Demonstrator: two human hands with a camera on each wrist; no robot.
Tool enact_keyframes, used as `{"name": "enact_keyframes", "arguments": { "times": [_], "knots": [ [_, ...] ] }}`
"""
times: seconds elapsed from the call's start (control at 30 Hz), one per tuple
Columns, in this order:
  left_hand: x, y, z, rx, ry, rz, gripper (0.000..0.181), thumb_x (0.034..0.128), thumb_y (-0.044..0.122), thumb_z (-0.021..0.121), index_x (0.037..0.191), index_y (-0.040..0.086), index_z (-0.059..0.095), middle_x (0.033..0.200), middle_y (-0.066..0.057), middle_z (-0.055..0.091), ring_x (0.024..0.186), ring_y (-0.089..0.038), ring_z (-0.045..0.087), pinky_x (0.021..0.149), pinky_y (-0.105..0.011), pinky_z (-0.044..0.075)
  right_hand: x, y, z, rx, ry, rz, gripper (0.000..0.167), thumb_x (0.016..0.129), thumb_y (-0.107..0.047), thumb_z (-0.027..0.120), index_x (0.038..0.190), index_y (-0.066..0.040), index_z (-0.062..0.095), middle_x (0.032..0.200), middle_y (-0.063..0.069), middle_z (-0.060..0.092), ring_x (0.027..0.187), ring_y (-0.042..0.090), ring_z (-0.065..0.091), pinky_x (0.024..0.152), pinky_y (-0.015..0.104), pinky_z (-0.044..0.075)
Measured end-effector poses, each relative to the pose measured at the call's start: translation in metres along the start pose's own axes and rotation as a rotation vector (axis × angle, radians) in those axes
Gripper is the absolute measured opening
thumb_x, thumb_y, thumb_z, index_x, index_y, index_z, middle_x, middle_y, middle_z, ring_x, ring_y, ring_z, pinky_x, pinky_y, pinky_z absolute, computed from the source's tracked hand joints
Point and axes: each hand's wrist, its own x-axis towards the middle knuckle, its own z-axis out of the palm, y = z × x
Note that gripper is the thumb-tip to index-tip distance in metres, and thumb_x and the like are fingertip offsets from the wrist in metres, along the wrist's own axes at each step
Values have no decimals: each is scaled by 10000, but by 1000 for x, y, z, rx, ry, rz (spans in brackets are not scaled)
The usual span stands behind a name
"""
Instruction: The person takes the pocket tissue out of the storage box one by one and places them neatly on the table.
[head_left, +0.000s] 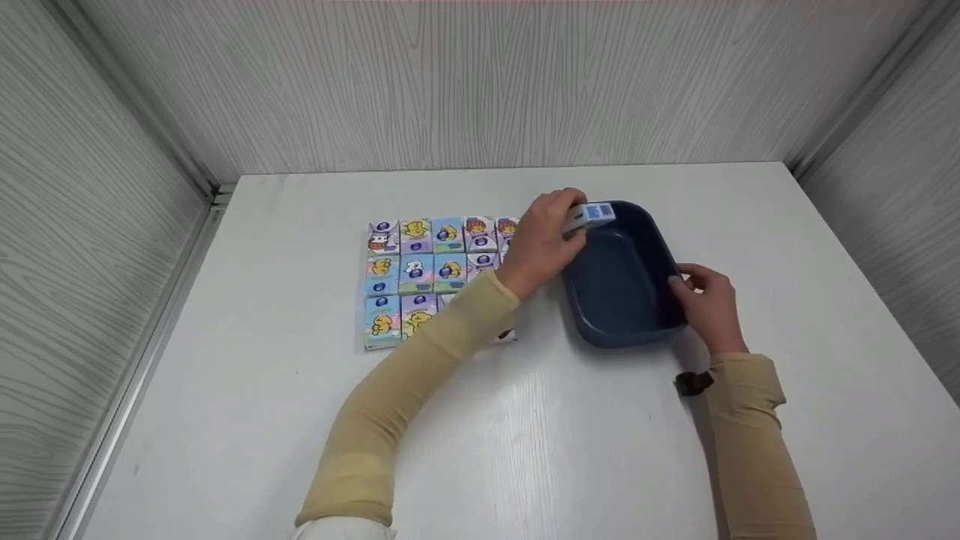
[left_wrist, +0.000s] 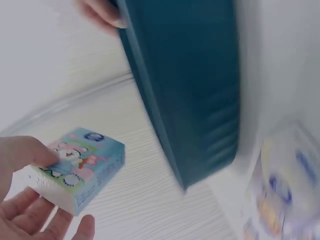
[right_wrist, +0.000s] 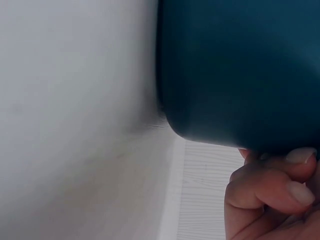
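Observation:
My left hand [head_left: 541, 236] holds a small cartoon-printed pocket tissue pack [head_left: 592, 215] over the far left rim of a dark blue plastic basin [head_left: 626, 337]. In the left wrist view the pack [left_wrist: 92, 160] shows a light blue wrapper, pinched between thumb and fingers. On the basin's right rim, my right hand [head_left: 705, 304] grips with the thumb at the inner side; the right wrist view shows its curled fingers [right_wrist: 265, 190] against the basin wall [right_wrist: 240, 85]. The visible part of the basin's floor is bare. Similar tissue packs [head_left: 416, 274] lie in rows left of the basin, partly hidden by my left arm.
Everything rests on a white table [head_left: 480, 450]. Grey wood-grain panels [head_left: 480, 90] enclose it at the back and both sides. A black strap-like piece [head_left: 694, 383] sits by my right wrist.

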Motion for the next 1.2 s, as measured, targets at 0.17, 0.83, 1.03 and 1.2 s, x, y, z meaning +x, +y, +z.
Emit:
{"name": "enact_keyframes", "arguments": {
  "times": [0.17,0.83,1.03,1.2],
  "knots": [
    [-35,-3,-19,106,12,63,321,868,98,638,1184,54,601,1132,-49,620,1010,-163,555,863,-236,446,-1,-1,1,4,-1,7,348,965,-252,546,1213,-21,624,827,74,504,588,103,438,497,208,404],
    [-146,8,19,890,-249,500,207,899,39,552,1010,92,719,915,-70,676,810,-196,640,598,-289,524,-3,-2,2,28,-2,-13,334,955,-221,564,1199,-3,633,778,69,525,532,61,436,472,204,396],
    [-146,3,22,887,-233,472,198,895,35,551,969,73,730,851,-70,660,756,-189,619,552,-281,516,-2,-2,1,35,2,-1,336,954,-220,570,1201,0,630,773,58,519,559,78,438,478,203,390],
    [-141,-2,21,887,-231,411,186,895,55,560,967,92,727,842,-50,642,747,-180,608,536,-290,500,-2,0,-1,40,-10,11,354,958,-251,565,1213,-12,624,785,56,509,563,86,447,479,207,403]
  ]
}}
